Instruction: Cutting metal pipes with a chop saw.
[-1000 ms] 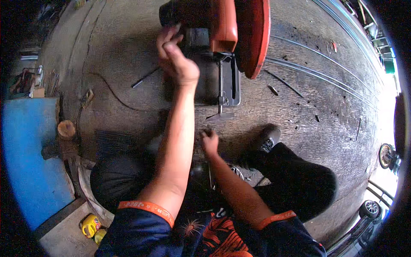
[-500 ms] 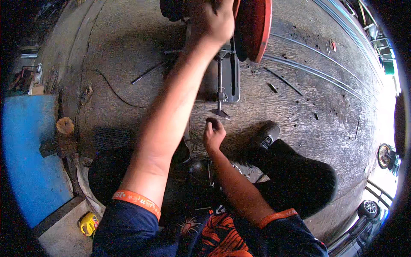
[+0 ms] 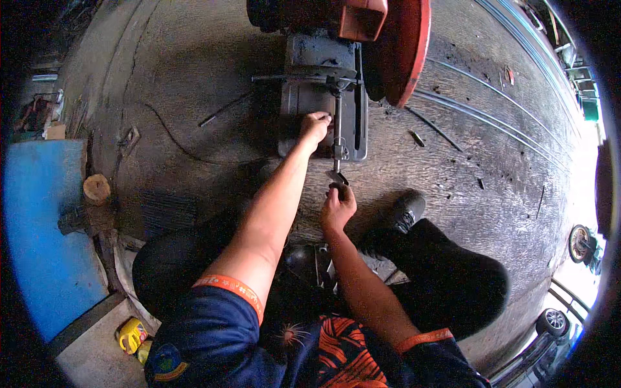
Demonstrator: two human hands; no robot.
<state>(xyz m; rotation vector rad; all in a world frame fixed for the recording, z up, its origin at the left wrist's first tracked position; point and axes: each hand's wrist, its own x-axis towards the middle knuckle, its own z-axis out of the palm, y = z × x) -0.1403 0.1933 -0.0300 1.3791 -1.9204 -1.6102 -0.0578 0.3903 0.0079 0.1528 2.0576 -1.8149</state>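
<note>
A cut-off saw with a red blade guard (image 3: 419, 52) stands on the floor in front of me, its dark grey base (image 3: 297, 103) toward me. Along the base runs the steel screw rod (image 3: 337, 119) of its vise, ending in a small crank handle (image 3: 337, 176). My right hand (image 3: 339, 209) is closed at the near end of this handle, thumb and fingers curled against it. Over the base, just left of the rod, my left hand (image 3: 313, 132) has its fingers pinched together; whatever is between them is too small to make out.
Long metal tubes (image 3: 491, 116) lie on the floor at the right, with scattered offcuts (image 3: 418, 138). A dark rod (image 3: 226, 108) and a cable (image 3: 169, 132) lie left of the saw. Further left are a wood block (image 3: 97, 189) and a blue panel (image 3: 48, 226). My shoe (image 3: 409, 208) is close by.
My left hand has come down from the upper part of the saw to its base. The saw's red head shows higher and further right. My right hand has moved right, onto the crank handle.
</note>
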